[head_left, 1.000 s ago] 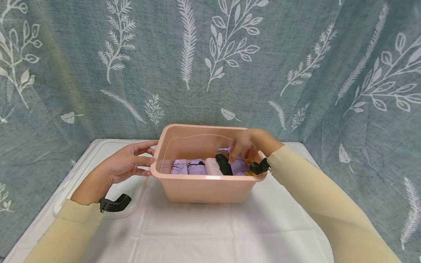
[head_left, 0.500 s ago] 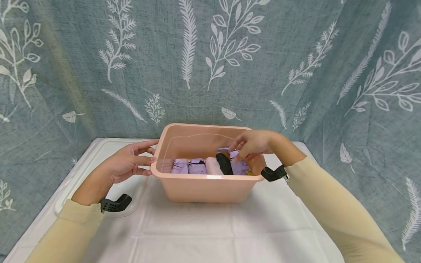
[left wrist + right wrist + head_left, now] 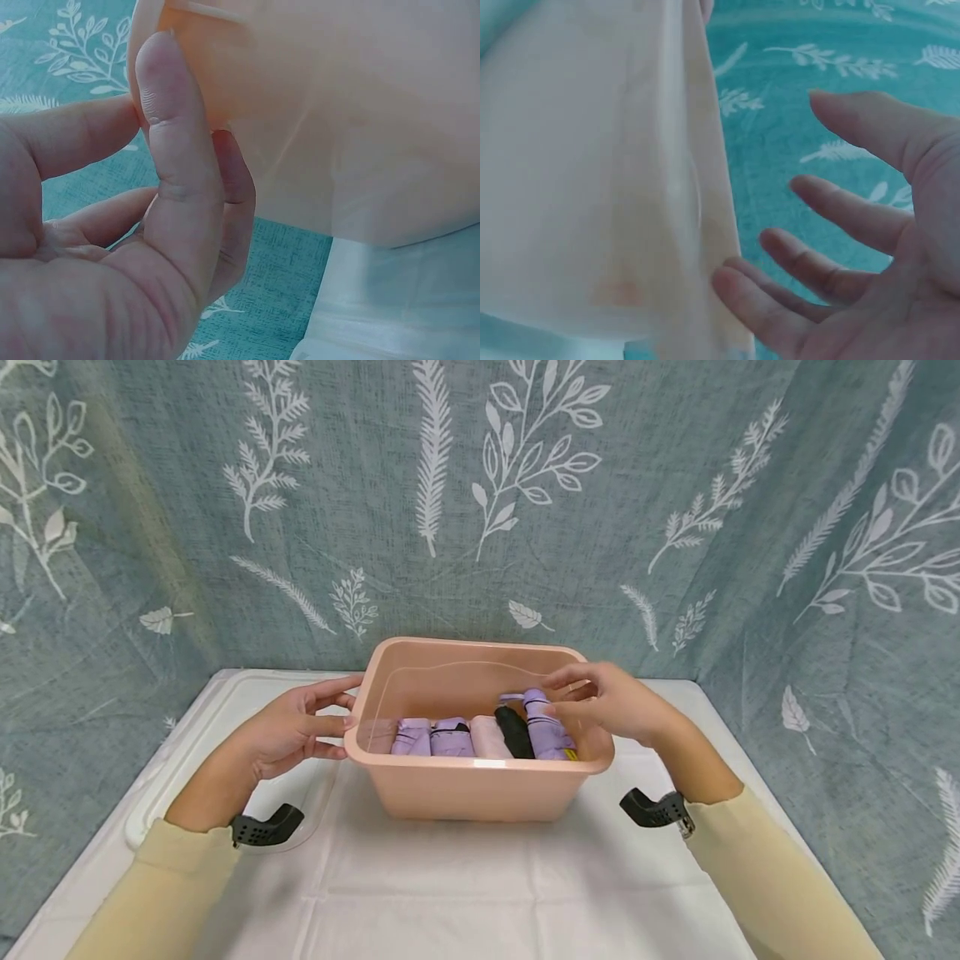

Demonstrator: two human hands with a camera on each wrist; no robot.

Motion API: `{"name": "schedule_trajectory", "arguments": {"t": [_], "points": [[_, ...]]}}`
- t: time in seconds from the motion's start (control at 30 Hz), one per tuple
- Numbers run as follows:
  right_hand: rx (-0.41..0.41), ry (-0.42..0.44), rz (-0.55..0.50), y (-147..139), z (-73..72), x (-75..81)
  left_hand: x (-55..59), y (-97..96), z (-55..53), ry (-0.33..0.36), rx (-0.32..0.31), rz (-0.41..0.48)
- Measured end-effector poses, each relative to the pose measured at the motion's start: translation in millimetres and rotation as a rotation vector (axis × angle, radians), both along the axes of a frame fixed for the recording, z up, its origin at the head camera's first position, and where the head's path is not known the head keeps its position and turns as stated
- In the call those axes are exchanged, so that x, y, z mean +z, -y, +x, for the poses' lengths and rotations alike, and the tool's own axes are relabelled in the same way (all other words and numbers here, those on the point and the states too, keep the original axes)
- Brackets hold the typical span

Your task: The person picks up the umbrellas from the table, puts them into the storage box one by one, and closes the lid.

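Note:
A peach plastic bin (image 3: 468, 793) stands on the white-covered table. Several folded umbrellas lie side by side in it: a lilac one (image 3: 411, 739) at the left, another lilac one (image 3: 452, 740), a pale pink one (image 3: 489, 737), a black one (image 3: 514, 732) and a tilted lilac one (image 3: 545, 727) with a strap at the right. My left hand (image 3: 288, 731) touches the bin's left rim from outside with extended fingers. Over the right rim, my right hand (image 3: 615, 702) has loosely spread fingers and holds nothing; in the right wrist view its fingertips (image 3: 731, 281) are near the bin wall.
A white lid-like panel (image 3: 180, 777) lies on the table under the left forearm. Behind and beside the table hangs a blue-green curtain (image 3: 390, 485) with white leaf prints. The white cloth (image 3: 420, 893) spreads in front of the bin.
My right hand has drawn back from inside the bin, rightward to its right rim, letting go of the rightmost lilac umbrella, which now shows more fully. The left hand has stayed at the left rim.

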State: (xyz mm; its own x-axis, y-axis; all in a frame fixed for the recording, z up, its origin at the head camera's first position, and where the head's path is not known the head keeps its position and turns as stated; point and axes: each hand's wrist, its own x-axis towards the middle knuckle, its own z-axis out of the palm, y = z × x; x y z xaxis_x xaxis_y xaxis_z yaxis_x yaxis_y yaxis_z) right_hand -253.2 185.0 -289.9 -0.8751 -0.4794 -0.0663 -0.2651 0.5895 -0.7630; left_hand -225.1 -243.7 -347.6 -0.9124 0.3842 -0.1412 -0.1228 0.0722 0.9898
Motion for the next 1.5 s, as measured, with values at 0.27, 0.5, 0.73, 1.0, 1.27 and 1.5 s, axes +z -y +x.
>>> {"name": "schedule_trajectory", "arguments": {"t": [0.27,0.5,0.73,1.0,1.27,1.5], "points": [[-0.057,-0.189,-0.221,-18,19.3,-23.6,0.1,-3.6,2.3,0.008,0.019,0.049],[-0.122,-0.516,-0.347,-28,38.4,-53.3,-2.2,-4.7,3.0,0.003,0.036,0.057],[-0.183,-0.807,-0.394,-27,51.3,-84.2,-5.2,-6.4,3.0,-0.005,0.041,0.066],[-0.154,-1.008,-0.48,-27,51.3,-109.6,-5.3,-8.3,4.8,0.005,0.048,0.084],[-0.037,-1.199,-0.592,-19,52.6,-115.4,-5.8,-7.2,7.6,-0.006,0.058,0.069],[-0.045,-1.298,-0.566,-12,52.4,-116.9,-14.5,2.8,13.4,-0.041,0.103,0.013]]}}
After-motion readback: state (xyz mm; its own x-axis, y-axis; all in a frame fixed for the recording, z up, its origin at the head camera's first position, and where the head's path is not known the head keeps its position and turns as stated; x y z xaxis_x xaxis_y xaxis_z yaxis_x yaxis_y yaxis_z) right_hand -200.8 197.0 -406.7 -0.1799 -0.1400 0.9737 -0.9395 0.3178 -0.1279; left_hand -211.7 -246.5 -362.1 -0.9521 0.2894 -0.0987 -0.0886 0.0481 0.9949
